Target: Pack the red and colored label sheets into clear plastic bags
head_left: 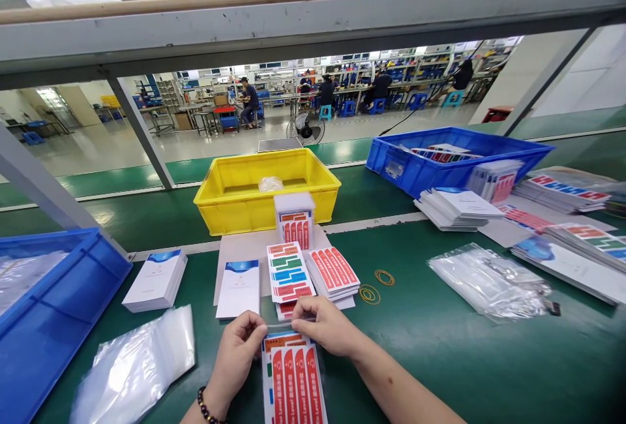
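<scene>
My left hand (240, 349) and my right hand (327, 326) each pinch a top corner of a clear zip bag (320, 362) at the table's near side. Inside the bag lies a red label sheet (296, 385) with a multicolour sheet behind it. Just beyond my fingers are a stack of multicolour label sheets (289, 274), a stack of red label sheets (337, 271) and a white booklet with a blue top (238, 288). Behind these stands a block of packed label bags (295, 215). My fingers partly cover the bag's upper edge.
Empty clear bags (141, 362) and a booklet stack (155, 280) lie left, beside a blue bin (63, 313). A yellow bin (235, 205) stands behind. Rubber bands (370, 294), bagged parts (491, 280), another blue bin (415, 176) and more printed stacks are right.
</scene>
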Available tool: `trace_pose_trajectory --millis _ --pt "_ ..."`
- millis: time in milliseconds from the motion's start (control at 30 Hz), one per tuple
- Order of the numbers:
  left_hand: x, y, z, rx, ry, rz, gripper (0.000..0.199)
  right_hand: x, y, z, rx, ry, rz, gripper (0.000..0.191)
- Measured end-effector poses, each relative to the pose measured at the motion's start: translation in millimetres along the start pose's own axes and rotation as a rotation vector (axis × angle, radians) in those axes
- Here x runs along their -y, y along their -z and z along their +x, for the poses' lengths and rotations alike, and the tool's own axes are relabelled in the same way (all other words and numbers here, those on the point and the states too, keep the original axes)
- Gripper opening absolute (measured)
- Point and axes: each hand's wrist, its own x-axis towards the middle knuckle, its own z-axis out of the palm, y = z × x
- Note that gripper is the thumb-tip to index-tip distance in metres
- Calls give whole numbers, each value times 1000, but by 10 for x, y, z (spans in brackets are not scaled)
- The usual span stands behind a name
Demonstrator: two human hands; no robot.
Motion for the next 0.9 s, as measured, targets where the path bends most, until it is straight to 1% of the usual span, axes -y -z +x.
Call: trace_pose_trajectory --millis 133,300,367,500,700,733,800,833,900 --pt "39 -26 8 33 -6 44 36 2 -40 -14 16 26 -25 5" --pt "61 -60 5 21 -27 120 32 11 -115 -14 43 70 -54 7" --pt "45 -80 -4 26 -20 121 30 0 -146 -15 35 85 -82 8" --pt "20 -122 -24 77 23 90 29 -42 -201 -29 32 96 -137 7" --pt "39 -120 -33 106 -11 112 25 -38 -204 -44 82 134 -208 8" --pt "34 -114 -36 107 -40 143 24 -29 -193 -46 89 148 -216 9" --pt "14 -99 -45 82 -164 237 19 -17 -169 -48 68 181 -236 7" --pt "3 -90 -49 51 -247 288 16 -18 -157 -47 38 198 -249 6" --pt "-14 -71 -57 -37 -390 362 18 -38 -137 -40 -60 237 -280 7"
